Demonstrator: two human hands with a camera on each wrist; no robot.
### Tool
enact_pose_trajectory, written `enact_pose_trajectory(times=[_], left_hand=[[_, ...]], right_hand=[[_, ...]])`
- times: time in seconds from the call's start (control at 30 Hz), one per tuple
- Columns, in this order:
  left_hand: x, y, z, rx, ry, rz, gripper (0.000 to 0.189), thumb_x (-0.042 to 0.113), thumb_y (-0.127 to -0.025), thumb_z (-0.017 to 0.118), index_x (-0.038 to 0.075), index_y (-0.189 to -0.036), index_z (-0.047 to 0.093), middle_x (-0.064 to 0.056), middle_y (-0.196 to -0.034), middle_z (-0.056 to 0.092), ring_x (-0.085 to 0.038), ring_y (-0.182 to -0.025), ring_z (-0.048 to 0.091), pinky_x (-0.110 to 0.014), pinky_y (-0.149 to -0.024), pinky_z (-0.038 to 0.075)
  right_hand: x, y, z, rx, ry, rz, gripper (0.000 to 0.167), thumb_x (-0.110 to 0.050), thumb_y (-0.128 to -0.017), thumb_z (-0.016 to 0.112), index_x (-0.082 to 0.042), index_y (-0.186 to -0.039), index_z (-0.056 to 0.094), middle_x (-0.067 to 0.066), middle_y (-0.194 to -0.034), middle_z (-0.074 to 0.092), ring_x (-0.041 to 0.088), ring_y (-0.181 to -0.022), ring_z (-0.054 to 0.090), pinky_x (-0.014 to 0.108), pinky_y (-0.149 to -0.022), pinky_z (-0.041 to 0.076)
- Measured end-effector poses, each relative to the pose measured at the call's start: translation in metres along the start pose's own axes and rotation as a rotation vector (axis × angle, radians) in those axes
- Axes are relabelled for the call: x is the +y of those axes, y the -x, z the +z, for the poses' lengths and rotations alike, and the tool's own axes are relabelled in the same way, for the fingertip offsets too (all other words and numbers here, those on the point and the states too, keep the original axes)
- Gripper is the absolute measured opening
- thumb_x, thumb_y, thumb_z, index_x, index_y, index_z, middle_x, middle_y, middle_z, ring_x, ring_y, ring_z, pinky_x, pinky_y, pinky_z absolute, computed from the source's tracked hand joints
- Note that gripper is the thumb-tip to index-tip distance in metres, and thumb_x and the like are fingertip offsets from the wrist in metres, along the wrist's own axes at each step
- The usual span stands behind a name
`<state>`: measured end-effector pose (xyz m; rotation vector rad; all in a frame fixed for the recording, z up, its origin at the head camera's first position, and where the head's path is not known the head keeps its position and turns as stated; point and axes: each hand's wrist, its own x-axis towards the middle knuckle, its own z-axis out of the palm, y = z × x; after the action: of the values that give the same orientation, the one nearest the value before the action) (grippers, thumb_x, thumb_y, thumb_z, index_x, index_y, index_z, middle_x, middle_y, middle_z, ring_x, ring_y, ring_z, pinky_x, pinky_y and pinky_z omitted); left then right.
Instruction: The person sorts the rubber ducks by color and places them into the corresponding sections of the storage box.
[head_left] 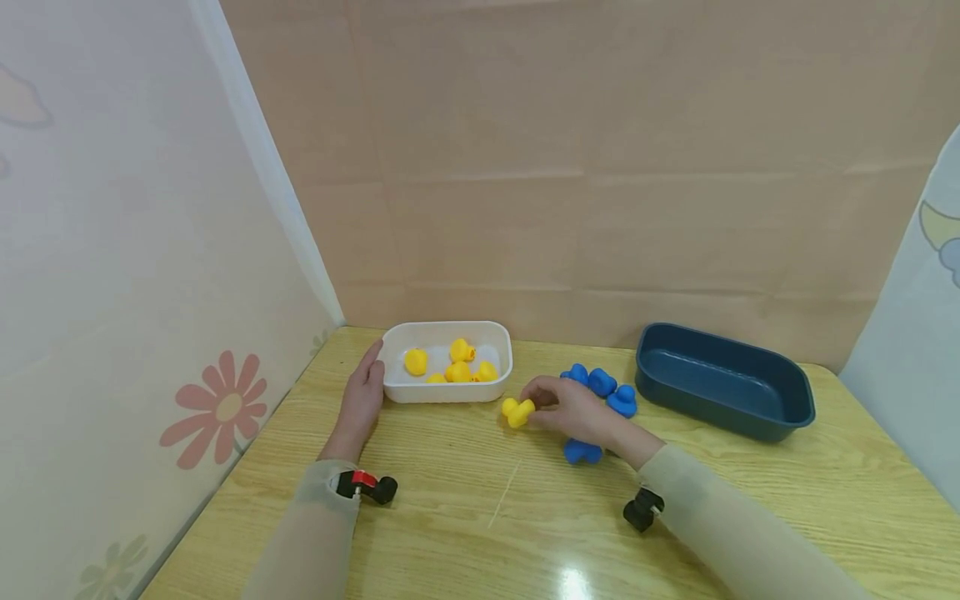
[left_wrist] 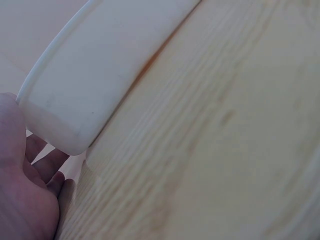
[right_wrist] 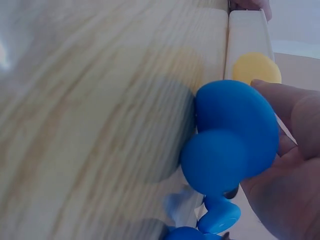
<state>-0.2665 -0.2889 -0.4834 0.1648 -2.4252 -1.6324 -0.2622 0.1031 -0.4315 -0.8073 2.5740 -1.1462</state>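
In the head view my right hand (head_left: 573, 408) pinches a small yellow rubber duck (head_left: 517, 412) between thumb and fingers. It holds the duck in front of the white tray's right corner. My left hand (head_left: 362, 404) rests along the left end of the white tray (head_left: 447, 392), its fingers lying against the outer wall. Several yellow ducks (head_left: 459, 372) lie inside that tray. Blue rubber ducks (head_left: 602, 382) are on the table behind and beside my right hand, which partly hides them. A large blue duck (right_wrist: 235, 130) fills the middle of the right wrist view.
A dark blue tray (head_left: 723, 387) stands at the right, near the back of the wooden table (head_left: 450, 500). Brown paper (head_left: 585, 167) covers the wall behind. A patterned cloth (head_left: 150, 250) hangs along the left side.
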Motion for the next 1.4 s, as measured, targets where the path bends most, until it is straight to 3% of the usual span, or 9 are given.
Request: enact_pose_trajectory(times=[0.63, 1.13, 1.4], left_hand=[[0.000, 0.000, -0.002, -0.004, 0.017, 0.006, 0.058, 0.037, -0.120, 0.031, 0.028, -0.177, 0.030, -0.004, -0.181, 0.029, -0.029, -0.168, 0.021, -0.053, -0.136, 0.017], [-0.001, 0.002, 0.000, -0.006, 0.006, 0.013, 0.060, 0.042, -0.119, 0.031, 0.028, -0.177, 0.030, -0.004, -0.181, 0.029, -0.030, -0.167, 0.022, -0.054, -0.136, 0.018], [-0.001, 0.001, -0.001, -0.001, 0.004, 0.017, 0.059, 0.040, -0.119, 0.031, 0.027, -0.177, 0.030, -0.005, -0.181, 0.029, -0.031, -0.167, 0.022, -0.054, -0.136, 0.017]], right_hand=[[-0.026, 0.005, -0.011, 0.090, -0.083, -0.086, 0.024, -0.008, -0.103, 0.080, -0.013, -0.125, 0.072, 0.004, -0.127, 0.068, 0.025, -0.119, 0.072, 0.050, -0.106, 0.059], [-0.043, -0.013, -0.016, 0.240, -0.022, -0.088, 0.024, -0.006, -0.101, 0.081, -0.009, -0.124, 0.074, 0.007, -0.124, 0.069, 0.029, -0.114, 0.073, 0.046, -0.100, 0.063], [-0.048, -0.027, -0.015, 0.304, 0.028, -0.064, 0.026, -0.009, -0.101, 0.082, -0.008, -0.126, 0.075, 0.007, -0.124, 0.071, 0.032, -0.117, 0.070, 0.054, -0.108, 0.058]])
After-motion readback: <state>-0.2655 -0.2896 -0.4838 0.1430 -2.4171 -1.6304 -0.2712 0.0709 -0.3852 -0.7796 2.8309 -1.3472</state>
